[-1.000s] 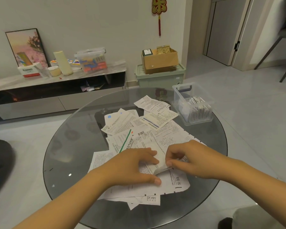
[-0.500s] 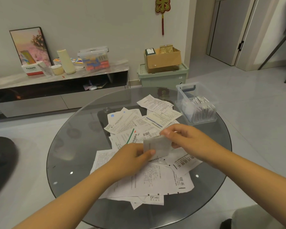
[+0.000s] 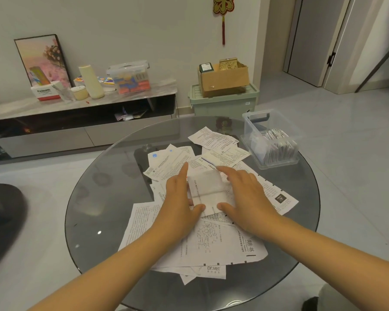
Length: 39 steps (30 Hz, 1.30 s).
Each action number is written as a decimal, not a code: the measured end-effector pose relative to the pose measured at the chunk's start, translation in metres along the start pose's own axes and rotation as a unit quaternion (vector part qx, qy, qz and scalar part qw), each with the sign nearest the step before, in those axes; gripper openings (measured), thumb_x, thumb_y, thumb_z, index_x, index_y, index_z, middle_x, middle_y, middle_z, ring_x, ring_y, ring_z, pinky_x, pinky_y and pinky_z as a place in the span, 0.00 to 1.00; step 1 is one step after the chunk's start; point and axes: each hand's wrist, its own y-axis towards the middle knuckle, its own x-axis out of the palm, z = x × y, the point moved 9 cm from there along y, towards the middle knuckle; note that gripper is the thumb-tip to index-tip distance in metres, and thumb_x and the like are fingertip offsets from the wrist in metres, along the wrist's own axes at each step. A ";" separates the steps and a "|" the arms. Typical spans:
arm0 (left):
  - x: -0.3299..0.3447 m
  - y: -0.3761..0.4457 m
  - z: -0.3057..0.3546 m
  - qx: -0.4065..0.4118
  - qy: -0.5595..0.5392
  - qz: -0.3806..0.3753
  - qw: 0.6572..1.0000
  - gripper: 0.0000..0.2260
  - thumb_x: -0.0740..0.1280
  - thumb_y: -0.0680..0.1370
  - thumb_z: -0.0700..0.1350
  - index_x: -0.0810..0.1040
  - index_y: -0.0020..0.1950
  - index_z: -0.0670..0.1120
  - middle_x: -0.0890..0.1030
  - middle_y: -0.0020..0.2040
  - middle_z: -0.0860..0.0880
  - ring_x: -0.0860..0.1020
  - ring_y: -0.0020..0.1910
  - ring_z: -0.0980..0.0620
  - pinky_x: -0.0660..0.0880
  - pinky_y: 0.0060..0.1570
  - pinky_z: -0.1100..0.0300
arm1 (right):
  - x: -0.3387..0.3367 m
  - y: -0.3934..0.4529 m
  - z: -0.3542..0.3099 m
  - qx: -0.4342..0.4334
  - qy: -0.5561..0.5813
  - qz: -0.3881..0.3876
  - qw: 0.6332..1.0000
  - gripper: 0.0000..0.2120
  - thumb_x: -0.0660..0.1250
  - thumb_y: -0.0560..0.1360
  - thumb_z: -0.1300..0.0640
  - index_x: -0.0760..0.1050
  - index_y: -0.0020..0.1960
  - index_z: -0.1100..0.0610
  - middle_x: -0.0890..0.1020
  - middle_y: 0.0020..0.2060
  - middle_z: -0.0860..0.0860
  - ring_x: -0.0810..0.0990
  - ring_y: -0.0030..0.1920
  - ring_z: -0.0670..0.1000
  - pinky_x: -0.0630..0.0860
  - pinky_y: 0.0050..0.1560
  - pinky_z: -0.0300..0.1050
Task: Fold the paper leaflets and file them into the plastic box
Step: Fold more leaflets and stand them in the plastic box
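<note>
A folded white leaflet [image 3: 208,190] lies flat on top of the paper pile, showing crease lines. My left hand [image 3: 179,198] presses its left edge, fingers stretched forward and thumb at its lower corner. My right hand [image 3: 245,194] presses its right edge the same way. Several unfolded printed leaflets [image 3: 211,245] are scattered under and around my hands on the round glass table [image 3: 94,212]. A clear plastic box [image 3: 271,140] stands at the table's far right, with folded leaflets standing upright inside.
Behind the table are a low TV cabinet [image 3: 81,122] with boxes and a bottle, and a green storage bin [image 3: 222,102] carrying a cardboard box. A dark chair seat [image 3: 2,218] is at the left. A door is at the far right.
The leaflet was picked out of the pile, held up and folded between both hands, and now lies flat on the pile with both hands pressing its sides.
</note>
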 end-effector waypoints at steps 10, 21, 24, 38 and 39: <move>0.005 -0.007 0.014 0.157 0.220 -0.021 0.962 0.19 0.64 0.77 0.57 0.72 0.66 0.54 0.70 0.62 0.56 0.64 0.64 0.55 0.53 0.64 0.64 | 0.018 -0.003 -0.001 -0.100 -0.100 -0.069 0.988 0.20 0.56 0.80 0.46 0.65 0.72 0.46 0.63 0.71 0.42 0.52 0.72 0.47 0.47 0.69 0.43; 0.001 0.001 0.029 0.154 0.241 -0.061 0.956 0.11 0.59 0.80 0.48 0.81 0.52 0.49 0.76 0.45 0.55 0.72 0.48 0.54 0.70 0.46 0.61 | 0.013 0.004 -0.005 -0.103 -0.068 -0.078 0.989 0.13 0.58 0.79 0.50 0.73 0.61 0.51 0.74 0.57 0.45 0.65 0.60 0.47 0.59 0.65 0.44; -0.008 0.013 0.018 0.079 0.172 -0.045 0.981 0.09 0.60 0.80 0.47 0.76 0.41 0.51 0.77 0.40 0.54 0.74 0.41 0.53 0.71 0.42 0.58 | 0.011 0.016 0.003 -0.040 -0.025 -0.060 0.997 0.09 0.59 0.79 0.51 0.73 0.44 0.52 0.74 0.43 0.46 0.67 0.52 0.49 0.64 0.53 0.44; -0.005 0.031 0.013 0.069 0.204 0.028 0.976 0.12 0.64 0.78 0.42 0.75 0.62 0.50 0.69 0.60 0.52 0.67 0.61 0.53 0.69 0.54 0.62 | 0.015 0.031 0.005 -0.012 -0.032 0.030 0.999 0.12 0.61 0.79 0.51 0.76 0.60 0.48 0.69 0.48 0.45 0.65 0.57 0.50 0.63 0.59 0.43; -0.004 0.030 0.015 0.083 0.221 0.020 0.972 0.10 0.64 0.79 0.45 0.77 0.59 0.50 0.72 0.58 0.52 0.67 0.61 0.52 0.69 0.56 0.60 | 0.015 0.031 0.002 -0.030 -0.044 0.030 0.998 0.13 0.60 0.79 0.51 0.77 0.60 0.49 0.70 0.50 0.46 0.65 0.58 0.50 0.62 0.60 0.44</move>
